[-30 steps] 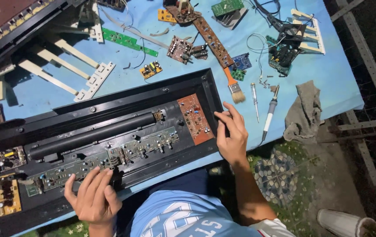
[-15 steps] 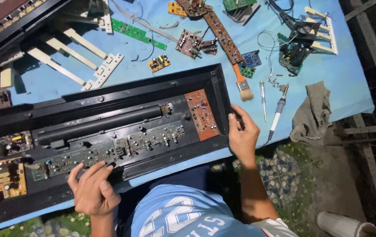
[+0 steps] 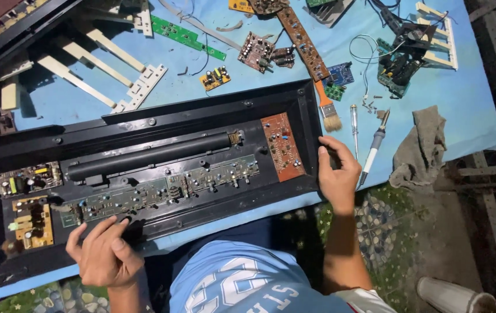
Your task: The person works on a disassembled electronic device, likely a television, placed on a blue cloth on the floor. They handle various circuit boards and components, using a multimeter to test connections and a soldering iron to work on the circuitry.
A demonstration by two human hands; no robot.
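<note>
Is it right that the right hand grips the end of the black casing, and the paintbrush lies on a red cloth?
Not quite. The head view shows the right hand on the end of the black casing, but the paintbrush lies on a light blue cloth, not a red one.

1 head camera looks almost straight down from above the person, fairly near, over a blue table (image 3: pixel 468 116) and an open black case (image 3: pixel 161 130).

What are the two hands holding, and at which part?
Both hold the black keyboard case: the right hand grips its right end, the left hand rests on its near edge.
</note>
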